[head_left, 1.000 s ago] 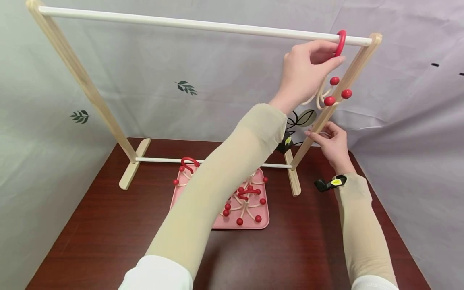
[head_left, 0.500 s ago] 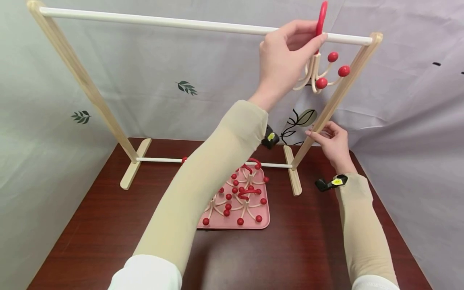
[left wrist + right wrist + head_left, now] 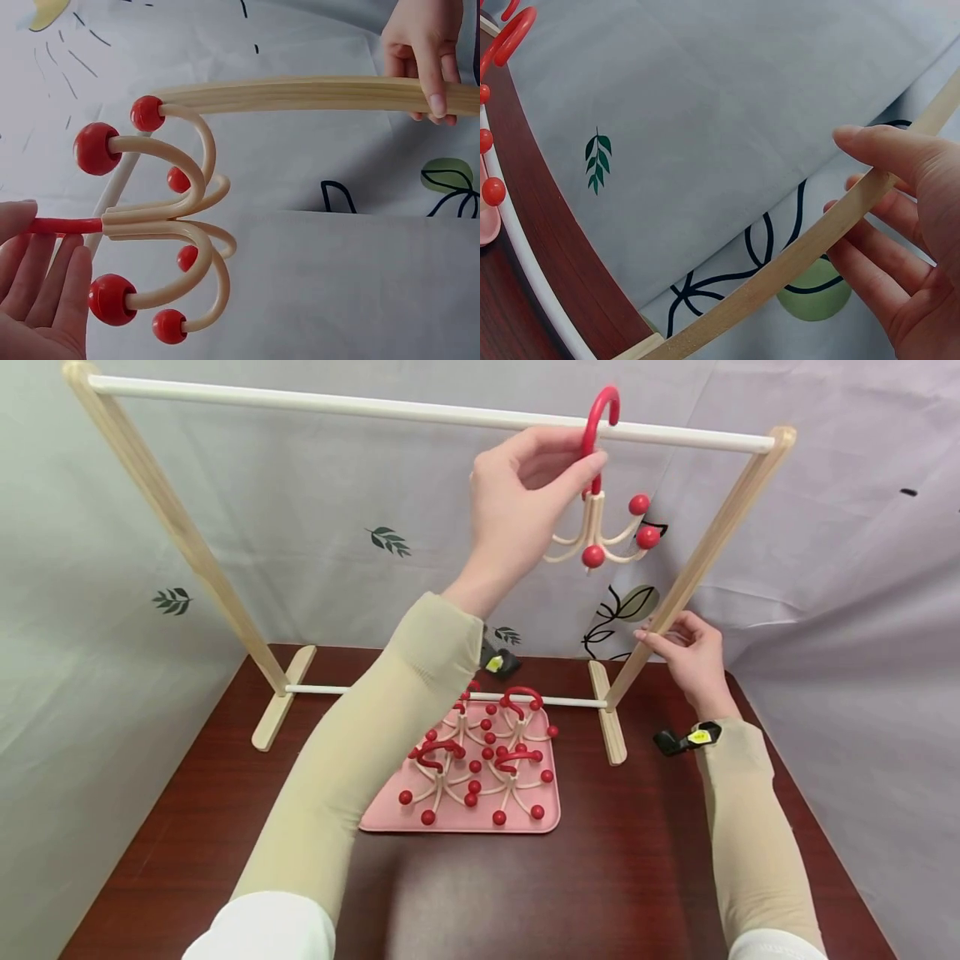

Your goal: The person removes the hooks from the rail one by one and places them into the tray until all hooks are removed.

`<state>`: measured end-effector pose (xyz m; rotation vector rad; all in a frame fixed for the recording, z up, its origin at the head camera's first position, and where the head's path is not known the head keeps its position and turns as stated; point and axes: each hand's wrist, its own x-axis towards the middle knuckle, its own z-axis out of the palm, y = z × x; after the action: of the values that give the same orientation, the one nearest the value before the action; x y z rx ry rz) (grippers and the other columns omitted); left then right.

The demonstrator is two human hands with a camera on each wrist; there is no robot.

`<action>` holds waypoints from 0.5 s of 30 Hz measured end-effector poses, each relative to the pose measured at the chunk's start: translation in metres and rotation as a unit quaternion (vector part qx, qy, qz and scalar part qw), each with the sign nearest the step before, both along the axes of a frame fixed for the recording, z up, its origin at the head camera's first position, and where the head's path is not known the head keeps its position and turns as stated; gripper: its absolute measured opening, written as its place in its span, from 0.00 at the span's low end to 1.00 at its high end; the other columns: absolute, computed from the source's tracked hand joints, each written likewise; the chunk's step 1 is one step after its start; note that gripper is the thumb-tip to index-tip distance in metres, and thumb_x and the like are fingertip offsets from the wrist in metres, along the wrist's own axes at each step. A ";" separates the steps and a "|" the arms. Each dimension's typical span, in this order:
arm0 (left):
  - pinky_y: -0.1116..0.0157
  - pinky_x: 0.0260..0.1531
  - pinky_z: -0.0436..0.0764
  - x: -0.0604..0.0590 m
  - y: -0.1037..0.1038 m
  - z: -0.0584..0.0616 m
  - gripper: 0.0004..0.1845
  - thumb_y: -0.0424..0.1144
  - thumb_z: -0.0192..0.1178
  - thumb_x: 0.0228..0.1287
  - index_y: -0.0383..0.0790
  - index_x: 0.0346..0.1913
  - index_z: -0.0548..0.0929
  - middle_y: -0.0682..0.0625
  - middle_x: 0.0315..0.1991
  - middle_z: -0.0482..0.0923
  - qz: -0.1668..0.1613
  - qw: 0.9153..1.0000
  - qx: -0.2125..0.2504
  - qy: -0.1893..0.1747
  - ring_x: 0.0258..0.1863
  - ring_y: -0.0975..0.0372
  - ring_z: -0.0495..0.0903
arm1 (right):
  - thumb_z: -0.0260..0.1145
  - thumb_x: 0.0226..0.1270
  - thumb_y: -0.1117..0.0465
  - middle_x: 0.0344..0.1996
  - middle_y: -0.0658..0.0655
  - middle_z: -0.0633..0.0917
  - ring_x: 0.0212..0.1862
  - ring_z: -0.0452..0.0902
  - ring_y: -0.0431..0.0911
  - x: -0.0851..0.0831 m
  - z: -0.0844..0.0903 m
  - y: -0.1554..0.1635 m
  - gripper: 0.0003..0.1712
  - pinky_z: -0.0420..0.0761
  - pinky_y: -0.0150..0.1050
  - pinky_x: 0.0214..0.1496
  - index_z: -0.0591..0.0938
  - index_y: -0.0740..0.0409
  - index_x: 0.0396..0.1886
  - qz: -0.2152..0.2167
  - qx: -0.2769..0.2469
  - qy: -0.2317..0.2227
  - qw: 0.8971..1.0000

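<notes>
My left hand [image 3: 581,452] pinches the red hook [image 3: 600,410] of a hanger [image 3: 600,531] with cream arms tipped by red balls. The hook's arch stands just above the white top rail [image 3: 337,406] of a wooden rack, right of its middle. In the left wrist view the hanger [image 3: 161,225] sticks out from my fingers [image 3: 45,285], which hold its red stem. My right hand [image 3: 663,639] grips the rack's right wooden upright [image 3: 712,539] low down, with the thumb in front and the fingers behind. The right wrist view shows that hand [image 3: 900,217] on the upright [image 3: 802,251].
A pink tray [image 3: 457,823] with several more red-balled hangers lies on the dark wooden table [image 3: 600,877], just in front of the rack's lower white rail [image 3: 330,690]. The rack's left upright [image 3: 172,527] stands at the far left. A grey leaf-printed cloth hangs behind.
My left hand lifted the hanger off the rail's right end, then carried it left and a little lower. The right hand stayed on the upright.
</notes>
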<state>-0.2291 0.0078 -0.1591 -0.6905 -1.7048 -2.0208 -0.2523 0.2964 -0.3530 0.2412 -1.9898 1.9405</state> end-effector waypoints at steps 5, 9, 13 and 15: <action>0.69 0.51 0.81 0.011 -0.020 -0.010 0.10 0.27 0.72 0.61 0.28 0.45 0.87 0.46 0.38 0.88 0.008 1.000 0.004 -0.004 0.41 0.63 0.87 | 0.76 0.58 0.74 0.36 0.53 0.90 0.40 0.87 0.42 0.000 -0.001 -0.001 0.14 0.84 0.30 0.46 0.85 0.68 0.44 -0.002 0.000 -0.001 1.000; 0.66 0.52 0.82 0.021 -0.038 -0.022 0.10 0.26 0.71 0.62 0.27 0.45 0.87 0.45 0.38 0.88 0.014 1.000 0.002 0.000 0.42 0.60 0.87 | 0.76 0.59 0.74 0.36 0.53 0.90 0.40 0.87 0.42 0.001 -0.002 -0.002 0.13 0.84 0.30 0.46 0.85 0.67 0.43 -0.003 -0.002 -0.003 1.000; 0.62 0.51 0.83 0.020 -0.054 -0.039 0.11 0.27 0.72 0.61 0.27 0.46 0.87 0.44 0.38 0.88 0.020 1.000 0.000 0.007 0.42 0.58 0.87 | 0.76 0.59 0.74 0.37 0.54 0.90 0.41 0.87 0.43 0.001 -0.002 -0.002 0.13 0.84 0.30 0.46 0.85 0.67 0.44 0.001 -0.002 -0.002 1.000; 0.61 0.51 0.84 0.017 -0.063 -0.049 0.11 0.27 0.72 0.61 0.29 0.46 0.87 0.44 0.38 0.89 0.021 1.000 -0.003 0.006 0.42 0.57 0.88 | 0.76 0.59 0.74 0.37 0.54 0.90 0.41 0.87 0.43 0.000 -0.001 -0.002 0.14 0.84 0.30 0.46 0.84 0.69 0.45 0.002 -0.002 -0.001 1.000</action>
<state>-0.2124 -0.0550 -0.2083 -0.6620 -1.7040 -1.9805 -0.2518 0.2944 -0.3545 0.2436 -1.9889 1.9473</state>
